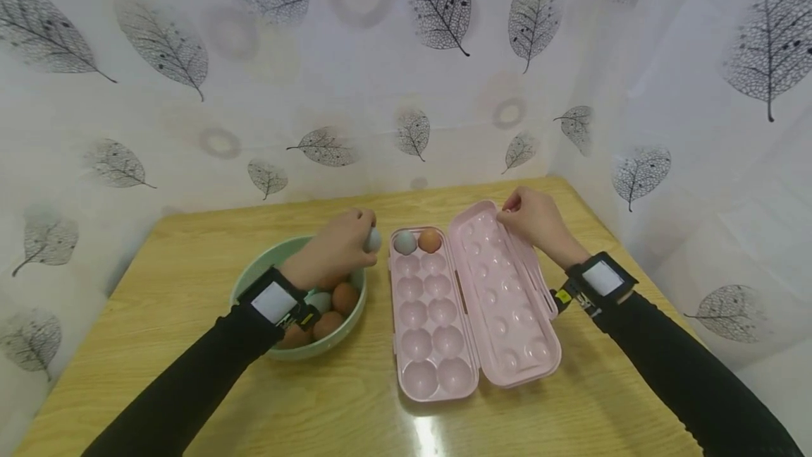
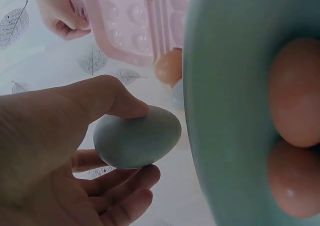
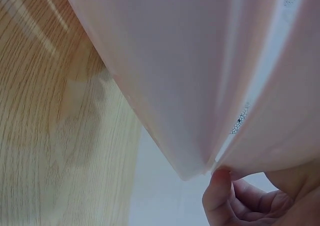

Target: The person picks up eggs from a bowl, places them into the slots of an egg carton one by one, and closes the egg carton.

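My left hand (image 1: 333,249) pinches a pale blue-green egg (image 2: 137,137) between thumb and fingers, just beyond the bowl's right rim. Under that forearm, the light green bowl (image 1: 320,350) holds several brown eggs (image 1: 345,298) and a pale one (image 1: 320,300); the wrist hides part of it. To the right lies a pink egg carton (image 1: 414,314), unfolded. Its far row holds a pale egg (image 1: 405,242) and a brown egg (image 1: 429,240); the other cups are bare. My right hand (image 1: 538,221) pinches the far outer edge of the carton's lid (image 1: 491,295).
Everything stands on a light wooden table (image 1: 355,422). A white curtain (image 1: 374,76) printed with grey leaves hangs behind the table and along its sides. Bare wood lies between the bowl and the table's left edge.
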Demonstrator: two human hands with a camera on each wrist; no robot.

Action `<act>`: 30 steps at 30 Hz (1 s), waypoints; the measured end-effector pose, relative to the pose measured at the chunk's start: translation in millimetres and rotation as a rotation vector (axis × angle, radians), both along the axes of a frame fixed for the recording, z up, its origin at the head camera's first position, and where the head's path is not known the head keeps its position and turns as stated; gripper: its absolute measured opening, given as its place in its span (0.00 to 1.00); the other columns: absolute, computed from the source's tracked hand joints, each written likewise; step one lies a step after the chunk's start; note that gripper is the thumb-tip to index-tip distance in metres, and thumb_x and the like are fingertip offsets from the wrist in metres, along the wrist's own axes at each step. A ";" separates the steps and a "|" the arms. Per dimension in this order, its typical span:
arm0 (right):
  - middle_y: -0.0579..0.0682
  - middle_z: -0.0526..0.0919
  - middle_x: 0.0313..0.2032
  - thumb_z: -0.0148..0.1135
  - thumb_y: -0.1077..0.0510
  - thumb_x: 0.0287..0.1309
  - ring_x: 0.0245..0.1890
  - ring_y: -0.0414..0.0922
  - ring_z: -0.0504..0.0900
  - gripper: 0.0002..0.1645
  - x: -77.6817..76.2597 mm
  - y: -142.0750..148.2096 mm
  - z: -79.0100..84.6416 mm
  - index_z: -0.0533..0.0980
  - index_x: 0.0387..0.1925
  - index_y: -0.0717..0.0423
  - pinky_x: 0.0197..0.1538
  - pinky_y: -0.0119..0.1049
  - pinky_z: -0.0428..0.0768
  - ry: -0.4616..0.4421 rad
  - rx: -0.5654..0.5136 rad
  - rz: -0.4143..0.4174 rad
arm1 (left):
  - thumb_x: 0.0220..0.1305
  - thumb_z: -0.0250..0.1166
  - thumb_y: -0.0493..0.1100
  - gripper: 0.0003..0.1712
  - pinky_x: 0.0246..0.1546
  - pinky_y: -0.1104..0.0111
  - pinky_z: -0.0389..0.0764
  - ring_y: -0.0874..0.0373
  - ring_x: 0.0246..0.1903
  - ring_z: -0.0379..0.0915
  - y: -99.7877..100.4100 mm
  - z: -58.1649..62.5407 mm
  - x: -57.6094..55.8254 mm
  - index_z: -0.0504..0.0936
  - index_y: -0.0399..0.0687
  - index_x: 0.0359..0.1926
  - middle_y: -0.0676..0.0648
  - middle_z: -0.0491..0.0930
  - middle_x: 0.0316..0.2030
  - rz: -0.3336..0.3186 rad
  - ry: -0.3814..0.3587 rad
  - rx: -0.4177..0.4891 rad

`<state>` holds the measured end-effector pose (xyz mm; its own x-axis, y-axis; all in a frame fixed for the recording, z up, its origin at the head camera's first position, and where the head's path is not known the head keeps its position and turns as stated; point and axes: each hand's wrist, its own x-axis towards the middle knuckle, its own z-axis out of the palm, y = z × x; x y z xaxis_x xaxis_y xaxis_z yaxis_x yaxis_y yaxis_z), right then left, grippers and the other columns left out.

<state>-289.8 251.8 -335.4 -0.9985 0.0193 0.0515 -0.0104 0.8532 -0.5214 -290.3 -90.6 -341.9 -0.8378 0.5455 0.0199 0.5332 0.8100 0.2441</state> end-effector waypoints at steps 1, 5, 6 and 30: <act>0.61 0.81 0.40 0.62 0.54 0.63 0.36 0.52 0.78 0.17 -0.2 -0.7 0.5 0.76 0.45 0.65 0.33 0.32 0.75 -0.003 -0.005 0.001 | 0.56 0.70 0.46 0.27 0.42 0.59 0.80 0.50 0.40 0.74 1.2 -0.7 0.3 0.74 0.39 0.53 0.42 0.77 0.43 -0.010 0.014 -0.007; 0.61 0.81 0.40 0.63 0.55 0.62 0.37 0.52 0.78 0.17 -0.5 -2.4 0.8 0.76 0.44 0.65 0.34 0.33 0.75 0.000 -0.015 0.009 | 0.53 0.71 0.47 0.25 0.39 0.59 0.78 0.51 0.37 0.74 6.3 -3.5 1.1 0.75 0.40 0.49 0.43 0.78 0.39 -0.059 0.098 -0.049; 0.61 0.81 0.40 0.62 0.55 0.62 0.37 0.52 0.78 0.16 -0.3 -2.4 0.7 0.76 0.44 0.65 0.34 0.33 0.75 0.001 -0.015 0.011 | 0.53 0.71 0.47 0.24 0.37 0.59 0.77 0.51 0.36 0.73 7.8 -4.2 1.0 0.75 0.40 0.48 0.43 0.77 0.38 -0.069 0.106 -0.049; 0.62 0.81 0.41 0.63 0.55 0.61 0.39 0.53 0.78 0.17 0.6 -0.6 1.5 0.76 0.44 0.65 0.35 0.33 0.75 -0.005 -0.004 0.005 | 0.57 0.70 0.40 0.25 0.41 0.62 0.81 0.53 0.39 0.74 50.8 -17.1 -1.2 0.74 0.38 0.54 0.42 0.78 0.44 -0.084 -0.080 -0.016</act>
